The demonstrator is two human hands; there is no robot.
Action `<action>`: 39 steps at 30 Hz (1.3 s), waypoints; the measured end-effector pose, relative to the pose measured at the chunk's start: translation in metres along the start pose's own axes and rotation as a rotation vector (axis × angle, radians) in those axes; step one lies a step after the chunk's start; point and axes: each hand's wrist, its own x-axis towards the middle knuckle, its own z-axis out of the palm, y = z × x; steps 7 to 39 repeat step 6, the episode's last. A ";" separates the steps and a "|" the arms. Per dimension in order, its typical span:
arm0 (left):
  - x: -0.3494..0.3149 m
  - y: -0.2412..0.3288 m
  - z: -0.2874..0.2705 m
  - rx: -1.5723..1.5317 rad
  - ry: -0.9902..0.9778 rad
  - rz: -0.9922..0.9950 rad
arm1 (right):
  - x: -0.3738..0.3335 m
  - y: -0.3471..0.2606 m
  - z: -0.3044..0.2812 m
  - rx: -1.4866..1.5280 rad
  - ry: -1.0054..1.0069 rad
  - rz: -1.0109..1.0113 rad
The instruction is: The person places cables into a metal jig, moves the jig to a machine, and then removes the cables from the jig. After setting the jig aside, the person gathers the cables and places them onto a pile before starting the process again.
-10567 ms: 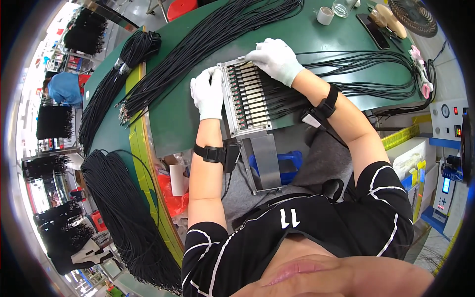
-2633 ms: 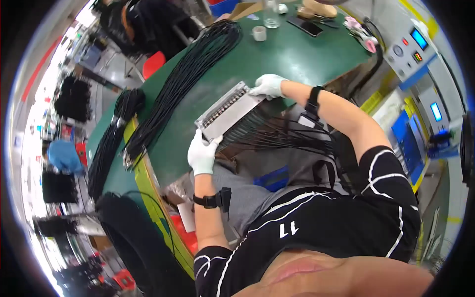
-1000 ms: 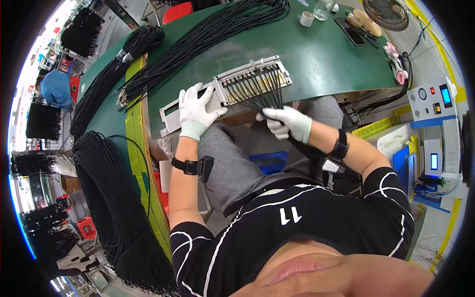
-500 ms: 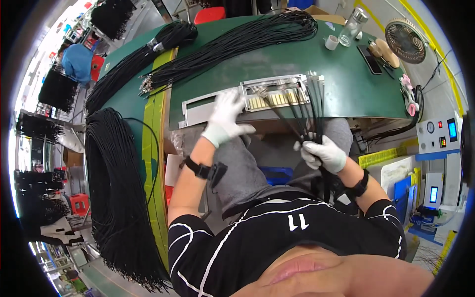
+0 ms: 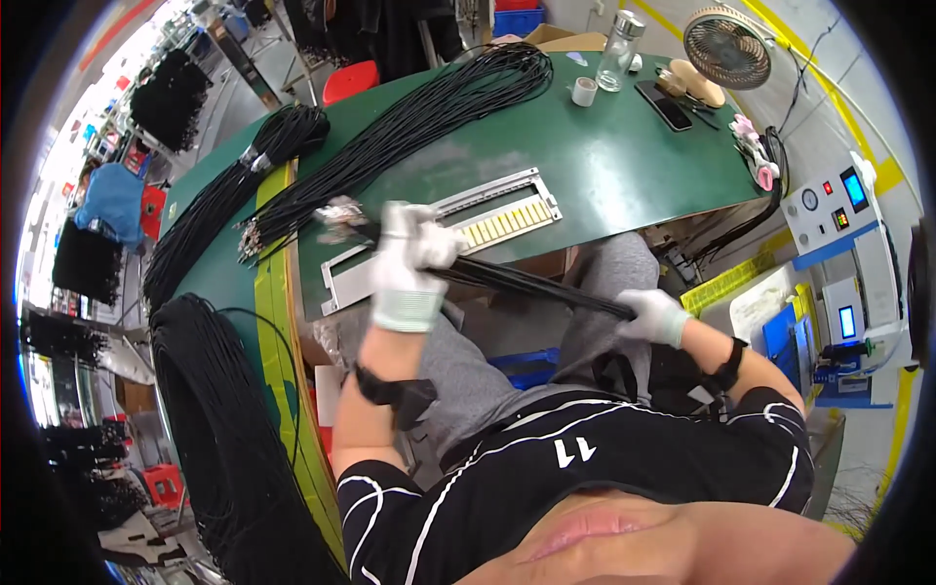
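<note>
A bundle of thin black cables (image 5: 531,284) stretches between my two white-gloved hands, above my lap and the near table edge. Near its metal-tipped ends (image 5: 341,218), my left hand (image 5: 408,263) is closed around it, slightly blurred by motion. Farther right, my right hand (image 5: 651,318) grips the same bundle lower down, over my knee. Beneath and behind the left hand lies a long metal fixture (image 5: 448,203) with a row of brass-coloured slots (image 5: 507,223). The left hand and cables cover part of that fixture.
Two more cable bundles (image 5: 409,122) (image 5: 210,210) lie on the green table (image 5: 595,166). A large black coil (image 5: 219,429) hangs at the left past a yellow-taped strip (image 5: 278,322). Far right are a glass bottle (image 5: 618,54), tape roll (image 5: 583,92), phone (image 5: 663,105) and fan (image 5: 726,49).
The cable bundle has swung from upright over the fixture's right end to lying leftward. My left hand, open before, has closed around its tipped end. The view has shifted somewhat.
</note>
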 end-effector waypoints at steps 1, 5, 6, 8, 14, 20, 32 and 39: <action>0.005 0.022 -0.010 -0.026 0.089 0.075 | -0.006 0.006 -0.012 -0.081 0.117 0.042; 0.018 0.095 -0.076 -0.379 0.290 0.181 | 0.025 0.015 -0.091 -0.525 0.393 0.080; 0.021 0.098 -0.076 -0.368 0.287 0.179 | 0.045 -0.004 -0.118 -0.680 0.405 0.098; 0.021 0.098 -0.076 -0.368 0.287 0.179 | 0.045 -0.004 -0.118 -0.680 0.405 0.098; 0.021 0.098 -0.076 -0.368 0.287 0.179 | 0.045 -0.004 -0.118 -0.680 0.405 0.098; 0.021 0.098 -0.076 -0.368 0.287 0.179 | 0.045 -0.004 -0.118 -0.680 0.405 0.098; 0.021 0.098 -0.076 -0.368 0.287 0.179 | 0.045 -0.004 -0.118 -0.680 0.405 0.098; 0.021 0.098 -0.076 -0.368 0.287 0.179 | 0.045 -0.004 -0.118 -0.680 0.405 0.098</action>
